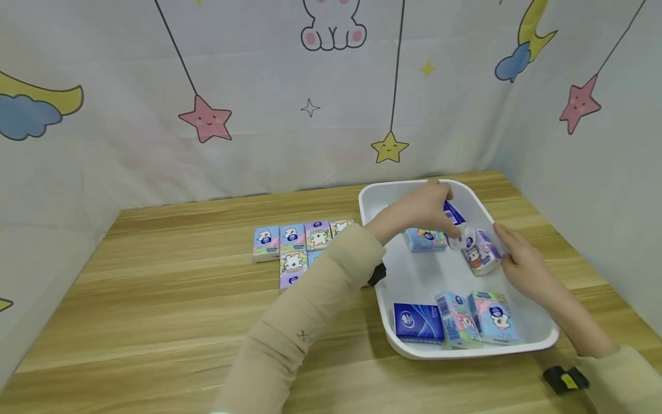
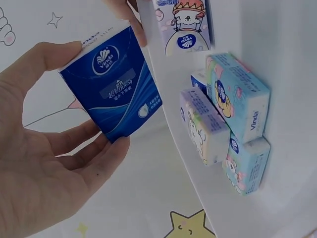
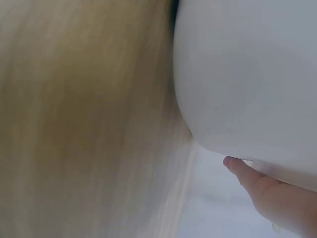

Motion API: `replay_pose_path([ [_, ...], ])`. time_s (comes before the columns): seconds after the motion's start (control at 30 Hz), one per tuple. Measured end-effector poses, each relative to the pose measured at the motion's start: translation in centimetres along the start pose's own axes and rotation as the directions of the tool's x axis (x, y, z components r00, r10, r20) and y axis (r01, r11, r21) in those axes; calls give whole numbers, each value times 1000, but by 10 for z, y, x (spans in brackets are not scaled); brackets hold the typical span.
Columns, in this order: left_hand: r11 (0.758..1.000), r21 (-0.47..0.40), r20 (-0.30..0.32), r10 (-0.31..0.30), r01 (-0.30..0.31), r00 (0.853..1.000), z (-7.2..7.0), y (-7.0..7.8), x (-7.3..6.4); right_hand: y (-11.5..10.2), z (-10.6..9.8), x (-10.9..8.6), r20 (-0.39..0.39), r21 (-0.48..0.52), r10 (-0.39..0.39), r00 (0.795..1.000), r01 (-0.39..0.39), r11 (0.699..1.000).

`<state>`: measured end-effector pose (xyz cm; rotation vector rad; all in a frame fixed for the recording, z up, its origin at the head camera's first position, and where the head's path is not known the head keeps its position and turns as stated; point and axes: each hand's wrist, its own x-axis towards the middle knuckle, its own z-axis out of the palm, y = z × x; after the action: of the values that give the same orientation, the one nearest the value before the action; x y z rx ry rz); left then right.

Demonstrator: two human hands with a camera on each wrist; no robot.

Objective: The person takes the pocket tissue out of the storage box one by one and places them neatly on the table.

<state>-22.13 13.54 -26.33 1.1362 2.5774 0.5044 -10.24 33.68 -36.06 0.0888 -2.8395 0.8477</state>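
head: left hand (image 1: 421, 210) over white plastic bin (image 1: 429, 279), right hand (image 1: 527, 264) at its right rim. cartoon tissue packs (image 1: 293, 261) grouped on wooden counter (image 1: 170, 310), left of bin.
left wrist: fingers (image 2: 111, 158) clamped on blue vinda tissue pack (image 2: 116, 87).
right wrist: fingers (image 3: 240, 168) extended, touching bin edge.

Tissue pack (image 1: 339, 226) partly hidden, tabletop (image 3: 89, 109) blurred

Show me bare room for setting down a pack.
Bare: table left of the pack rows; the tray between its near packs and far packs. Crowded: both tray ends; the left hand holds a blue pack over the far one.
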Motion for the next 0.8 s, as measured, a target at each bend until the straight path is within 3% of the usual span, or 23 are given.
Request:
replay_pose_path([
  [0.37,995,-78,-75,54,-60,996,-8,-25,-40,-1,-1,0,30,10,27,999,-27,1000],
  [0.8,974,-225,-204,-9,-38,979,-8,-56,-96,0,-2,-1,35,23,39,999,-40,999],
])
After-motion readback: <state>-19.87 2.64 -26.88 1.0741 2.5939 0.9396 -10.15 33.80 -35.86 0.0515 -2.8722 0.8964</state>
